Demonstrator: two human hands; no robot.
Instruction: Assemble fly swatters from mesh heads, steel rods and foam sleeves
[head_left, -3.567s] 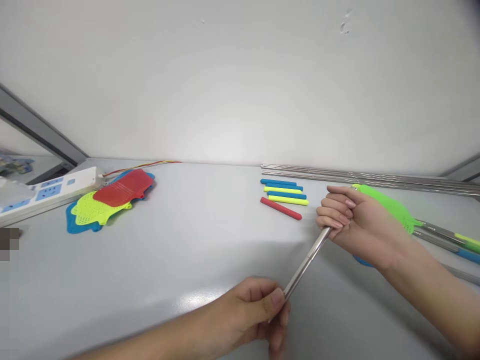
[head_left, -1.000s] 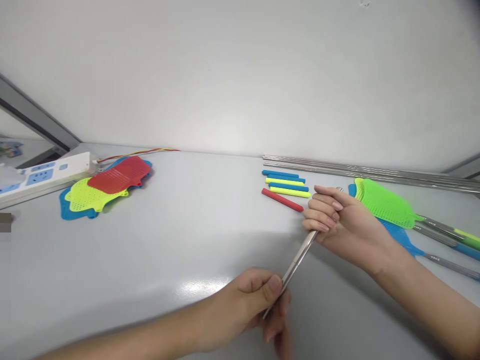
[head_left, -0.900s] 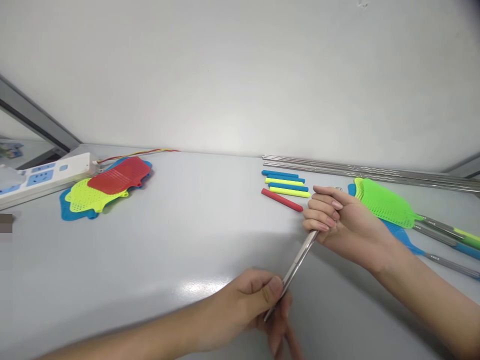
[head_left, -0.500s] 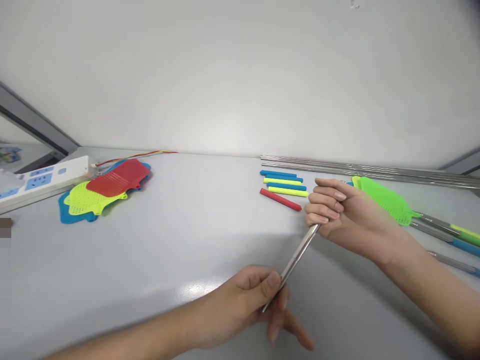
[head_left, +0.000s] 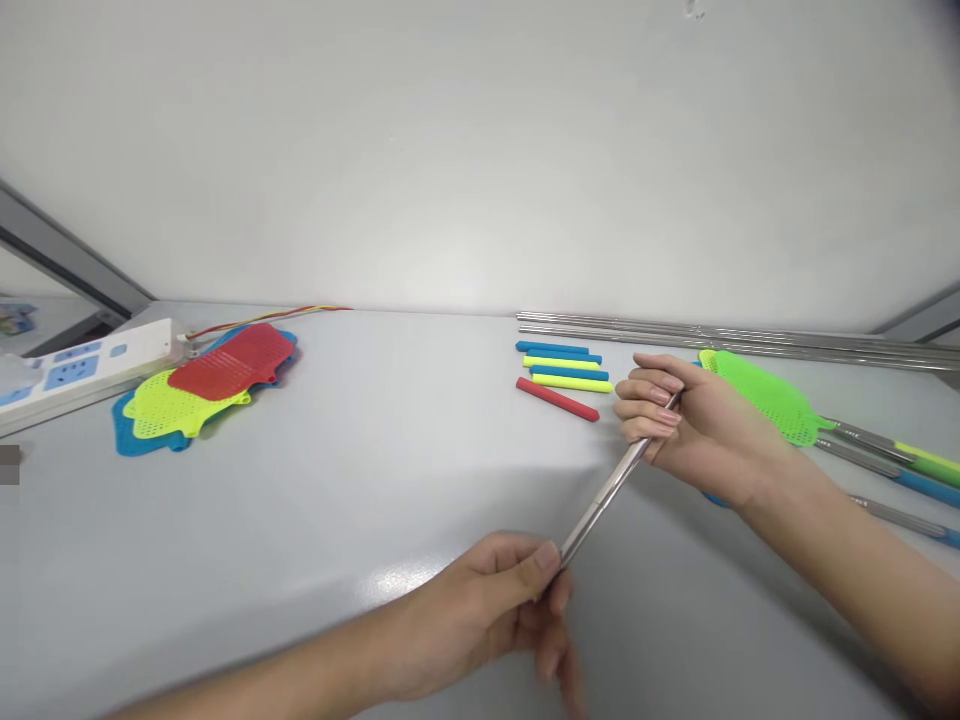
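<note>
**Inspector:** State the condition of the hands.

**Assistant:** The left hand (head_left: pixel 499 605) is partly closed. Its thumb and forefinger pinch the lower end of a metal rod (head_left: pixel 604 497); the remaining fingers hang loose. The right hand (head_left: pixel 675 415) is curled round the upper part of that rod, inner wrist facing the camera.

**Inspector:** Position of the rod?

**Assistant:** Between four and five o'clock from the view's middle, over the grey table (head_left: pixel 375 430). It slopes up from the left hand towards one or two o'clock. A joint line shows partway along.

**Inspector:** Items near the right hand?

**Assistant:** At nine to ten o'clock from it, blue and yellow sticks (head_left: pixel 572 384) lie side by side; a red stick (head_left: pixel 557 399) lies slanted at their six o'clock. At one o'clock, thin rods (head_left: pixel 739 338) run along the wall's foot. At three o'clock is a green mesh head (head_left: pixel 772 400), partly covered by hand and wrist.

**Inspector:** And the far side?

**Assistant:** At nine o'clock from the view's middle, a red mesh head (head_left: pixel 232 362) overlaps a yellow mesh head (head_left: pixel 172 405). Farther out, same bearing, sits a white power strip (head_left: pixel 146 350), cut off by the frame.
</note>
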